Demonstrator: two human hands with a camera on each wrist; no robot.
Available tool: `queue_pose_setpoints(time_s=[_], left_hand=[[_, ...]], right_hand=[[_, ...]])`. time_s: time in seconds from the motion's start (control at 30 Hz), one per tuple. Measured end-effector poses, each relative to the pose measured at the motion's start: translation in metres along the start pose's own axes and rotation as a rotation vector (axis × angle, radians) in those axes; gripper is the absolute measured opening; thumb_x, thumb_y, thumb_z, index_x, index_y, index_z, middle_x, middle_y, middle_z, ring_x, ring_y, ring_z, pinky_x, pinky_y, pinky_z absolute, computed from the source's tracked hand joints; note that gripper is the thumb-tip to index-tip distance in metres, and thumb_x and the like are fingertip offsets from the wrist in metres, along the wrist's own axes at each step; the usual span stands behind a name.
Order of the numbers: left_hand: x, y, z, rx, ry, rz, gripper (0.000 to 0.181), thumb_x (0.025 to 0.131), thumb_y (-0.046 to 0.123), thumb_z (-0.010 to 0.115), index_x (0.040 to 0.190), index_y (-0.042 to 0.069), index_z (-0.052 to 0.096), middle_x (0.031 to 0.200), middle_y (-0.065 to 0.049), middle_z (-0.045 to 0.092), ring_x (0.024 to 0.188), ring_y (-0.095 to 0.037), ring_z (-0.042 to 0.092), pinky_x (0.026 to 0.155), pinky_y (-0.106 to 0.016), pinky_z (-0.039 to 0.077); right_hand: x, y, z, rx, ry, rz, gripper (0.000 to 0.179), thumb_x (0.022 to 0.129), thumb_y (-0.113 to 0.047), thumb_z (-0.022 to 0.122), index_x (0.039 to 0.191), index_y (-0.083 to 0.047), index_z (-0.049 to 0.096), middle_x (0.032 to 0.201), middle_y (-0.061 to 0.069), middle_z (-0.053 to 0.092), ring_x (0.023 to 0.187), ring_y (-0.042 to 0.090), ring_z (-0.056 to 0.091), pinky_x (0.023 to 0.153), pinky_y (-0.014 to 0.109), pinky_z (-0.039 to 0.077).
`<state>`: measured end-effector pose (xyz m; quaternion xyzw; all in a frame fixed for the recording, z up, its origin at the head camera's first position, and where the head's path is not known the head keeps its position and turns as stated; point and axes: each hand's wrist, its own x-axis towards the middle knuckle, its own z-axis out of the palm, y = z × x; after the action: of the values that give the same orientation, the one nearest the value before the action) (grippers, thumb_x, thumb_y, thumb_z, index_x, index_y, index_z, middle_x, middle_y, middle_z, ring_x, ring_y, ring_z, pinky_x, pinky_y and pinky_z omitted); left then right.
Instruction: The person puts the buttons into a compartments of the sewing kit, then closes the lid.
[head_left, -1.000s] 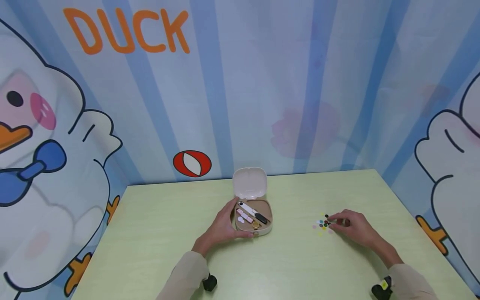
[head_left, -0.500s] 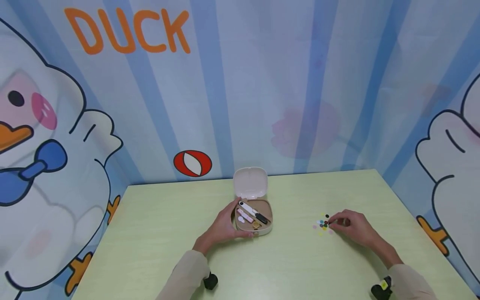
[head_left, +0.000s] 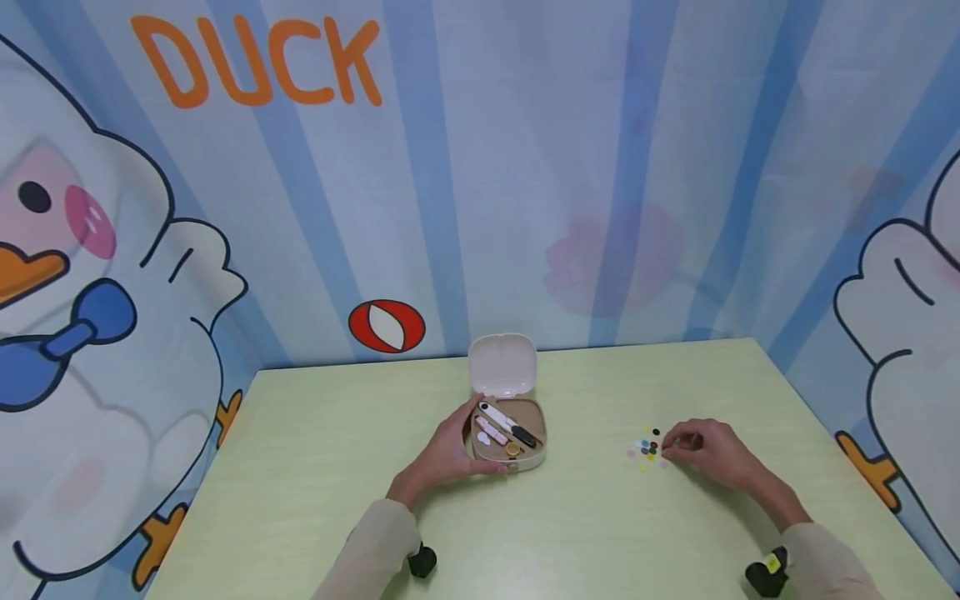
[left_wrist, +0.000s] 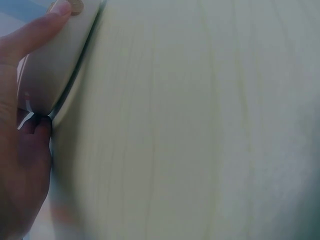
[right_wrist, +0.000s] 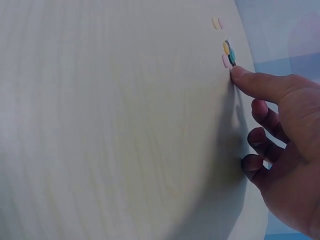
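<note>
My left hand grips the left side of a cream box, its thumb along the front wall by a round clasp. The lid stands raised. Inside lie a white-and-black pen-shaped tool, a pink stick, small white pieces and a gold round item. My right hand is at the right edge of a cluster of small coloured discs, thumb and forefinger pinched together on what looks like a small dark disc. The other fingers curl loosely.
The box and discs share a pale wood-grain table. A blue striped curtain with duck prints hangs behind the back edge. Black wrist cameras sit under both cuffs.
My right hand has drawn back slightly to the right from the discs, its fingertips staying together. The left hand keeps its grip and the box stays in place.
</note>
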<state>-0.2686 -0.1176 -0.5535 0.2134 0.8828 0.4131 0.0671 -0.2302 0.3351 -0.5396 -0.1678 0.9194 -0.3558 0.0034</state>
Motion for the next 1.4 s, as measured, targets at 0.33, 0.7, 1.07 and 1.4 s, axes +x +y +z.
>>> queue_pose_setpoints(time_s=[0.33, 0.7, 1.07, 1.4], left_hand=[[-0.001, -0.002, -0.001, -0.034, 0.013, 0.004, 0.125, 0.071, 0.051, 0.094, 0.166, 0.014, 0.022, 0.168, -0.007, 0.03, 0.154, -0.028, 0.03, 0.122, -0.051, 0.03], [-0.001, -0.006, -0.001, -0.066, 0.021, 0.03, 0.124, 0.071, 0.049, 0.095, 0.166, 0.014, 0.023, 0.168, -0.007, 0.031, 0.153, -0.026, 0.031, 0.122, -0.05, 0.03], [0.0, -0.007, 0.0, -0.09, 0.006, 0.021, 0.125, 0.07, 0.053, 0.094, 0.167, 0.02, 0.021, 0.168, 0.0, 0.031, 0.153, -0.022, 0.031, 0.122, -0.048, 0.03], [0.001, -0.009, 0.002, -0.1, 0.007, 0.021, 0.124, 0.071, 0.054, 0.094, 0.166, 0.021, 0.021, 0.168, 0.001, 0.031, 0.153, -0.021, 0.031, 0.122, -0.049, 0.03]], right_hand=[[0.009, -0.004, -0.007, -0.014, -0.053, -0.017, 0.009, 0.092, -0.009, 0.079, 0.091, -0.018, 0.077, 0.076, -0.006, 0.059, 0.066, 0.008, 0.048, 0.056, 0.025, 0.042], [0.039, -0.035, -0.012, 0.012, -0.087, -0.116, 0.004, 0.093, -0.011, 0.079, 0.092, -0.014, 0.076, 0.075, -0.005, 0.056, 0.066, 0.008, 0.046, 0.057, 0.026, 0.04], [0.079, -0.077, 0.012, 0.04, -0.166, -0.199, 0.006, 0.094, -0.011, 0.078, 0.093, -0.017, 0.077, 0.073, -0.006, 0.056, 0.064, 0.009, 0.046, 0.058, 0.026, 0.041], [0.109, -0.109, 0.044, 0.104, -0.221, -0.254, 0.004, 0.094, -0.013, 0.079, 0.09, -0.015, 0.077, 0.07, -0.005, 0.056, 0.064, 0.01, 0.047, 0.058, 0.025, 0.04]])
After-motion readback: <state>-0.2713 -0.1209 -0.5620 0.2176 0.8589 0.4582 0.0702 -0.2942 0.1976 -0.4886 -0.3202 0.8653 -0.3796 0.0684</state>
